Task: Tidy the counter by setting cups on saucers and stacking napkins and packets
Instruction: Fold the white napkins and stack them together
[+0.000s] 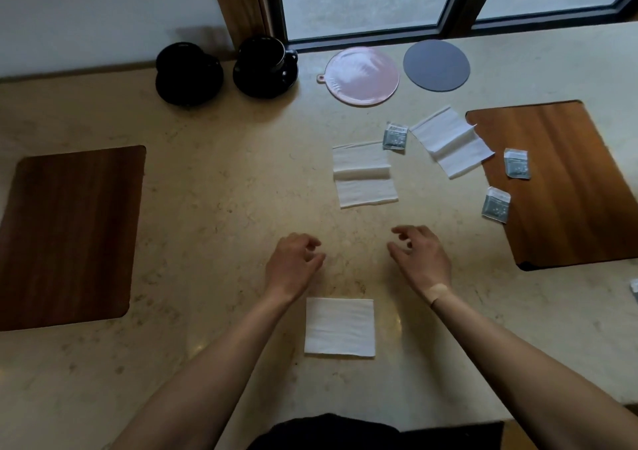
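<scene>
Two black cups stand on black saucers at the back: the left cup (183, 61) upside down, the right cup (264, 54) upright. A folded white napkin (340, 327) lies between my forearms. An unfolded napkin (364, 176) lies mid-counter, another (450, 140) to its right. Grey packets lie at the middle (395, 137), on the right mat (516, 163) and at that mat's edge (496, 204). My left hand (293, 265) and right hand (419, 254) hover over the counter with loosely curled fingers, holding nothing.
A pink round mat (359, 76) and a dark grey round mat (436, 66) lie by the window. A brown wooden placemat (69, 239) is on the left, another (566, 180) on the right. One more packet (634, 289) peeks in at the right edge.
</scene>
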The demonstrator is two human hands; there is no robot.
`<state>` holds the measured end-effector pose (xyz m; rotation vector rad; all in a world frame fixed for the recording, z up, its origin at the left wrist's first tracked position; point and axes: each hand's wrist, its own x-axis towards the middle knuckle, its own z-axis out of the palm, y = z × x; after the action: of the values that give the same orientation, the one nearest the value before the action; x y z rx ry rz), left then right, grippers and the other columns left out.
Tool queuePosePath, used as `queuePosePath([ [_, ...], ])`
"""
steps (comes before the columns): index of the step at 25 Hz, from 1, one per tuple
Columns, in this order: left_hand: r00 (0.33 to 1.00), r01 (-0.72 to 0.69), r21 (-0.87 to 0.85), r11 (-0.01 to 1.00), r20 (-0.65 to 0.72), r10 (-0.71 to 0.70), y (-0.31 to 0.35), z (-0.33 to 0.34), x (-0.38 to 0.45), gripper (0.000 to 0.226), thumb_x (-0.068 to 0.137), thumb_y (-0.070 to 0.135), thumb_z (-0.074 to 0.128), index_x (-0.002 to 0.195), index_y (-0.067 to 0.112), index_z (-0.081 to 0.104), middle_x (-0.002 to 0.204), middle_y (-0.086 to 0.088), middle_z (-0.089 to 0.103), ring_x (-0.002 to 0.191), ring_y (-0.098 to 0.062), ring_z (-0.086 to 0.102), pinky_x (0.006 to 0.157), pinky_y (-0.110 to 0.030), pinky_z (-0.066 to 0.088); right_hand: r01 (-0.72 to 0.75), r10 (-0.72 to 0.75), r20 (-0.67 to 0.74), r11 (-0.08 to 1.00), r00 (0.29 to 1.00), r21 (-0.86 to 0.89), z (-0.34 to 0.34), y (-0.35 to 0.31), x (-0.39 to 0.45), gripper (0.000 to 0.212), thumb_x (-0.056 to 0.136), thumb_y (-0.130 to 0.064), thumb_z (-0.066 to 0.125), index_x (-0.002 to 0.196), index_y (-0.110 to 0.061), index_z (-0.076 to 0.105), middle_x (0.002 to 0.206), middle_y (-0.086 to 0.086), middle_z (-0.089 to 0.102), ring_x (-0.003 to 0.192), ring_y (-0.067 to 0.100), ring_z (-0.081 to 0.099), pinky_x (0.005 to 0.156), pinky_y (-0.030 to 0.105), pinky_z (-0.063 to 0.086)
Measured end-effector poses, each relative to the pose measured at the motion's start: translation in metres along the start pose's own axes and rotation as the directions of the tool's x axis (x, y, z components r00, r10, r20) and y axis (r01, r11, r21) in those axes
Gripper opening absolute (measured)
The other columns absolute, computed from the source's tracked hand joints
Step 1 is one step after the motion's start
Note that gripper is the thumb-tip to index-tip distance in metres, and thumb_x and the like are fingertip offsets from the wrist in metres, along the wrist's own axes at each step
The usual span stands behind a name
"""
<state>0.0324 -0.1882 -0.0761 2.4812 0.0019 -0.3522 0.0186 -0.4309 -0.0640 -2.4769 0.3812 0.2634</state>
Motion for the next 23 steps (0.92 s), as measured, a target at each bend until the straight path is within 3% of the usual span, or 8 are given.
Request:
queuePosePath([
  [4,0.996,-0.049,0.094,0.994,-0.075,0.056,0.020,0.000,0.057,0.025,0.085,0.034,0.066,0.107,0.022,0.067,0.103,0.001,0.066,0.095,-0.018,0.056,0.079,-0.034,0.048,0.073,-0.072,0.003,0.996,0.997,-0.054,-0.018,-0.006,0.056,0.036,0.092,-0.037,0.058,0.127,-0.029,0.058,0.126,0.000,0.056,0.118,0.022,0.048,0.090,0.041,0.048],
  [8,0.989,-0.043,0.107,0.993,-0.137,0.057,0.037,-0.004,0.109,0.028,0.081,0.031,0.068,0.108,0.024,0.067,0.106,-0.001,0.064,0.099,-0.025,0.057,0.083,-0.041,0.049,0.188,-0.199,-0.061,0.971,0.978,-0.150,-0.018,-0.013,0.112,0.039,0.089,-0.034,0.063,0.127,-0.027,0.060,0.119,0.005,0.060,0.106,0.027,0.053,0.085,0.047,0.052],
  [12,0.988,-0.058,0.146,0.988,-0.133,0.077,0.047,-0.005,0.143,0.030,0.080,0.035,0.069,0.109,0.030,0.066,0.107,0.002,0.060,0.102,-0.022,0.055,0.087,-0.039,0.042,0.262,-0.285,-0.076,0.938,0.955,-0.226,-0.015,-0.017,0.146,0.040,0.085,-0.033,0.069,0.125,-0.030,0.062,0.115,0.006,0.062,0.100,0.027,0.056,0.079,0.049,0.054],
  [23,0.982,-0.071,0.160,0.985,-0.162,0.097,0.057,0.001,0.162,0.010,0.085,0.026,0.066,0.090,0.022,0.073,0.095,0.003,0.063,0.093,-0.018,0.056,0.087,-0.039,0.043,0.254,-0.286,-0.174,0.949,0.942,-0.186,-0.002,-0.021,0.157,0.009,0.086,-0.026,0.068,0.092,-0.022,0.074,0.099,0.002,0.066,0.090,0.027,0.056,0.072,0.041,0.049],
])
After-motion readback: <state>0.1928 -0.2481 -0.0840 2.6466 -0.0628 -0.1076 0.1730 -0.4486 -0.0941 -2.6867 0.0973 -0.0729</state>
